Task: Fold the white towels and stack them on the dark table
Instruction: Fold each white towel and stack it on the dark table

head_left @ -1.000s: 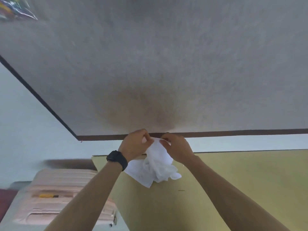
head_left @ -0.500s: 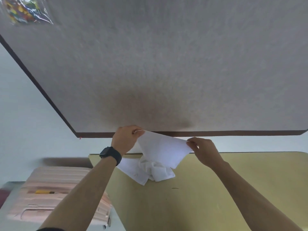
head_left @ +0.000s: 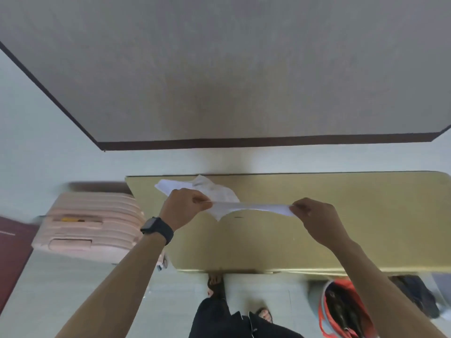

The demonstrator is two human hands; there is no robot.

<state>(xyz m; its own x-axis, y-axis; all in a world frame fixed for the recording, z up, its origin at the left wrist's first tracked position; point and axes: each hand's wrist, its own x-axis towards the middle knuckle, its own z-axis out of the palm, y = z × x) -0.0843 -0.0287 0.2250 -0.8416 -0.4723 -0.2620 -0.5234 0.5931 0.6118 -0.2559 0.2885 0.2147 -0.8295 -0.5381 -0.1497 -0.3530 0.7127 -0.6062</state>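
Stretched flat and taut between left hand (head_left: 181, 207) and right hand (head_left: 314, 215): thin white towel (head_left: 253, 207), fingers of both pinching its ends. Behind, crumpled white cloth (head_left: 210, 189) on yellow table (head_left: 317, 240).

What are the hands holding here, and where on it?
A white towel: the left hand pinches one end, the right hand the opposite end.

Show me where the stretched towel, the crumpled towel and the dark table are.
stretched towel (head_left: 253, 206): head view, middle of its taut span.
crumpled towel (head_left: 208, 187): head view, its upper folds.
dark table (head_left: 244, 69): head view, bare top surface.
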